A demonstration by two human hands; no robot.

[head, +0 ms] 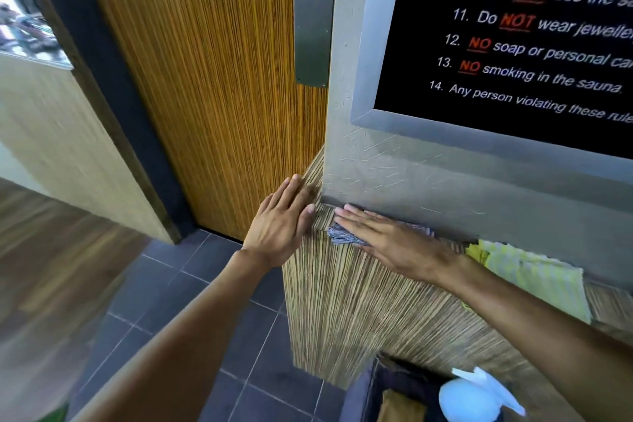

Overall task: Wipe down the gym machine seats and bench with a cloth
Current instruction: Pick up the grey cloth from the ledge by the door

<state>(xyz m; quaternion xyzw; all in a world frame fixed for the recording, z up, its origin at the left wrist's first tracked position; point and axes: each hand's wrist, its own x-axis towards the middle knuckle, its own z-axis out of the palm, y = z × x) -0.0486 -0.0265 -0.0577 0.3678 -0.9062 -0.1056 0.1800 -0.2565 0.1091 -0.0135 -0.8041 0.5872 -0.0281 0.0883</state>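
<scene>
A grey-blue cloth [337,236] lies on top of a low wood-grain partition ledge [342,301], right against the grey wall. My right hand [387,238] lies flat on that cloth with straight fingers, pressing it down. My left hand [282,221] rests flat, fingers straight, on the ledge's left corner beside the door. A yellow cloth [534,276] is draped over the ledge further right. No gym seat or bench shows in the head view.
A wooden door with a metal PUSH plate [314,17] stands ahead on the left. A framed black rules sign [513,44] hangs on the wall. A white spray bottle [472,399] sits in a dark caddy at bottom right. Dark floor tiles [191,301] lie below.
</scene>
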